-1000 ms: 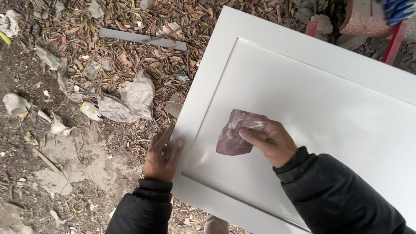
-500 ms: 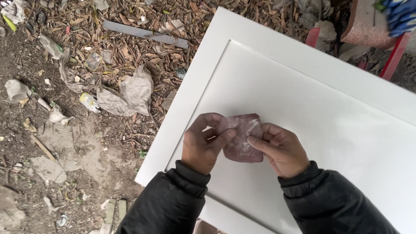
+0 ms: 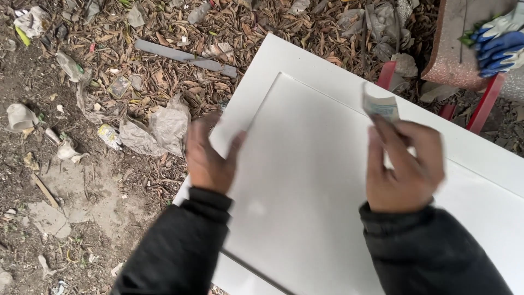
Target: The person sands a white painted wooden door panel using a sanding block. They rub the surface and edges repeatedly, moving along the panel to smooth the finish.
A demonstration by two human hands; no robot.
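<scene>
A white panel (image 3: 327,180) with a recessed middle lies tilted across the frame, its upper right part resting over a red frame (image 3: 486,104). Around it is bare ground (image 3: 82,207) strewn with dry leaves (image 3: 180,27), a crumpled grey bag (image 3: 158,128), a flat grey strip (image 3: 185,57) and scraps of litter. At the top right, a blue and white glove (image 3: 499,43) lies on a speckled reddish slab (image 3: 453,49).
</scene>
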